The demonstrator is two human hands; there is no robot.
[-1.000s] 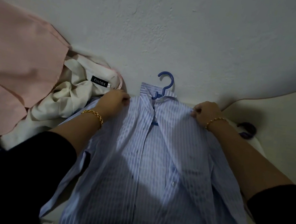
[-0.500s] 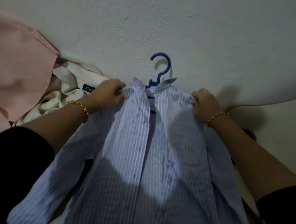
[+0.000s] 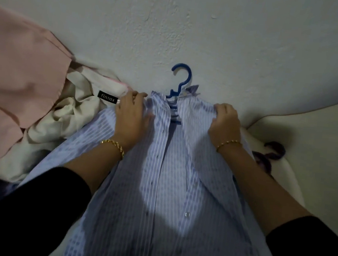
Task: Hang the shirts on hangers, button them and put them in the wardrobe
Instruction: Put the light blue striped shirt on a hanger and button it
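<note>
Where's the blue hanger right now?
Head view, centre: the blue hanger sits inside the striped shirt collar, hook sticking out above it, between the left hand and the right hand.

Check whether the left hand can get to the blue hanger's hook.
Probably yes. The blue hanger's hook stands bare above the striped shirt, close beyond the left hand, nothing across it. That hand grips the shirt, so it must let go first.

striped shirt [image 3: 170, 182]: light blue, unbuttoned, laid front-up | blue hanger [image 3: 178, 87]: inside collar, hook protruding
</note>
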